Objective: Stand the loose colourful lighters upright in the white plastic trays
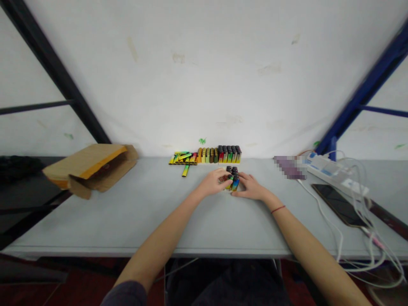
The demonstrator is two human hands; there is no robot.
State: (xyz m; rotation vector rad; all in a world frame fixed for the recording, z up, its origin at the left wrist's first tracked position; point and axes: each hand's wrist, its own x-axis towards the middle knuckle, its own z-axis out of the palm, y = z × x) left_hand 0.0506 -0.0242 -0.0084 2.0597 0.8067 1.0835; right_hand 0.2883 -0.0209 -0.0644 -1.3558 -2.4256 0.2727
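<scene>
A small upright cluster of colourful lighters point(233, 178) with black tops stands on the grey table point(134, 212), a little right of centre. My left hand point(214, 182) presses against its left side with curled fingers. My right hand point(251, 187) closes on its right side. Behind them, by the wall, a row of upright lighters point(225, 154) stands in line. To its left lies a heap of loose lighters point(184, 159), mostly yellow and green.
An opened cardboard box point(87, 168) lies on its side at the table's left end. At the right are a white power strip point(334, 172), a dark phone point(339, 205) and several trailing white cables point(369, 250). A white wall rises behind the table.
</scene>
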